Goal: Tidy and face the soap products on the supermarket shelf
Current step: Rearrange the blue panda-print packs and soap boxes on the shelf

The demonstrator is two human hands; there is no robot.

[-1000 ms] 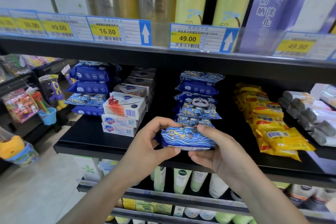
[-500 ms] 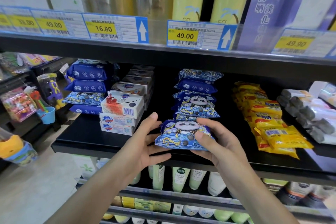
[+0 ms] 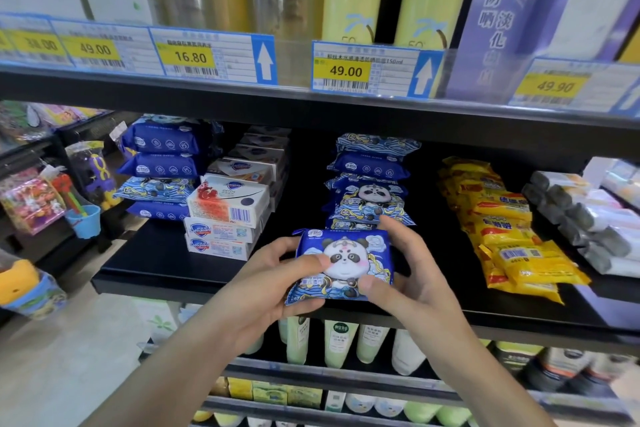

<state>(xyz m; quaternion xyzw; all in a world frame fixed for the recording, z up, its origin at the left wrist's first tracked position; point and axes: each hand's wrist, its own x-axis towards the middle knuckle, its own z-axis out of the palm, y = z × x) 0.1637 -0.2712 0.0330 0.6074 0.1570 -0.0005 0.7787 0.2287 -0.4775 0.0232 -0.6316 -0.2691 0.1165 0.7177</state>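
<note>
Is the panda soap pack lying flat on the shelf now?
No, both the left hand and the right hand hold the panda soap pack tilted up, its panda side toward the camera.

Bright, even shop light from above, deep shadow at the back of the black shelf [image 3: 166,263], soft glare on the price tags [image 3: 367,69], wide-angle bending at the edges, far-left toys [image 3: 31,204] and right-hand rolls [image 3: 588,229] blurred, centre sharp

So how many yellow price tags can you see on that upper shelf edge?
5, left to right: 38.00, 49.00, 16.80, a second 49.00, and 49.90. A sliver of another yellow label shows at the far left edge, and more may sit out of frame.
</note>
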